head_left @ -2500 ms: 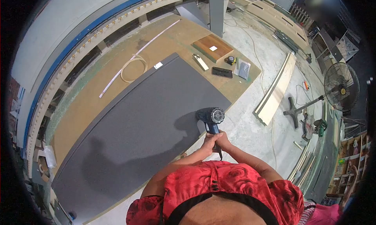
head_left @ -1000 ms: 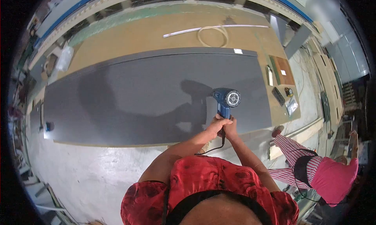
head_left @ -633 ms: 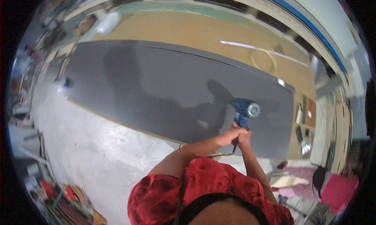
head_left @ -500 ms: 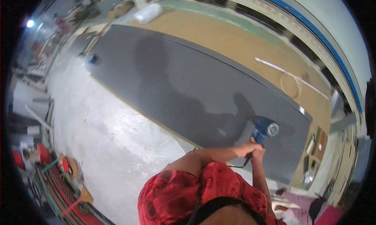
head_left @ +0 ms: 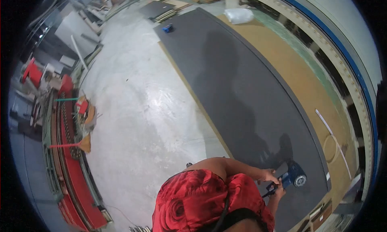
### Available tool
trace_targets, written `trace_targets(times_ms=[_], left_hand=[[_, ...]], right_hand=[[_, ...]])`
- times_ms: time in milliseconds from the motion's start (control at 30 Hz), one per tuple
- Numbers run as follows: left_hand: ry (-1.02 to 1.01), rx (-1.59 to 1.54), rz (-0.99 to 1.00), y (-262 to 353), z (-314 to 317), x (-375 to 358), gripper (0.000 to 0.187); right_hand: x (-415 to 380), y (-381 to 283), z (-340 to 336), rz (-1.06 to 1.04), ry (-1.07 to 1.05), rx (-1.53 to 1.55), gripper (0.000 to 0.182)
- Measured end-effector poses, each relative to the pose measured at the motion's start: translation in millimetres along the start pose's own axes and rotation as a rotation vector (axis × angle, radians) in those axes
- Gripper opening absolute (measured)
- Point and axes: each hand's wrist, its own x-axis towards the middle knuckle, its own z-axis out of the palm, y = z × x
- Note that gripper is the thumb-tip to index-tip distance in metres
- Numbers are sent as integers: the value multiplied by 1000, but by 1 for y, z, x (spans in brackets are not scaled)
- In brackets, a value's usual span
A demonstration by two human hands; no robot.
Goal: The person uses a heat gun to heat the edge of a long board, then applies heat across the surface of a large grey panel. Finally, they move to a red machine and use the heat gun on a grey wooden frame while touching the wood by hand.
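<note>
A dark blue heat gun (head_left: pixel 297 176) with a round, pale grey vented end is held low over a large dark grey panel (head_left: pixel 225 78), near the panel's close end. My right hand (head_left: pixel 277 191) is closed around its handle. From the left, my left hand (head_left: pixel 268 175) reaches to the same handle, its fingers curled against it; the exact grip is partly hidden. A dark cord (head_left: pixel 266 195) trails from the handle's base. My shadow and the tool's fall across the panel.
A blue object (head_left: pixel 167 28) lies at the panel's far corner. Beyond the right edge is a tan board (head_left: pixel 278 54) with a clear plastic bag (head_left: pixel 238 16), a white strip (head_left: pixel 332 133) and a coiled band (head_left: pixel 331 149). Red machinery (head_left: pixel 76 191) and brooms (head_left: pixel 84 144) stand left.
My view has swung left, so the panel now runs more lengthwise away from me. Both hands stay at the heat gun, with the left hand shifted slightly apart from the right.
</note>
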Motion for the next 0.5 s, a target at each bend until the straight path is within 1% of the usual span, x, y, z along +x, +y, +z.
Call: trace_targets(times_ms=[67,133,167,200,233,267,300,333,367,400,433,467,500], left_hand=[[0,1,-11,-3,-12,-1,96],[-31,-114,-21,-13,-26,-7,95],[-26,-118,-14,-14,-28,-15,95],[37,-133,19,-14,-28,-25,92],[97,-148,46,-11,-32,-38,90],[95,-146,50,-13,-32,-35,90],[102,-104,53,-19,-35,-30,85],[109,-63,57,-27,-39,-23,81],[106,-66,60,-39,-41,-7,81],[111,-1,94,-52,-43,17,70],[117,64,128,-55,-40,23,61],[121,63,130,-57,-38,23,61],[153,63,171,-54,-34,10,44]], right_hand=[[3,-1,-2,29,-7,-34,25],[-2,-6,2,76,15,-49,25],[-5,-8,5,66,47,-85,24],[1,-4,2,61,43,-88,24],[2,1,3,45,-16,-82,22],[11,7,-5,24,-76,-74,21],[2,2,0,20,-74,-75,21],[-12,-7,11,22,-38,-106,19],[-20,-12,14,25,-3,-139,17],[-15,-9,9,21,-3,-142,17],[-6,-1,3,45,-39,-102,16],[1,6,0,71,-77,-60,15],[5,9,-3,60,-85,-85,15]])
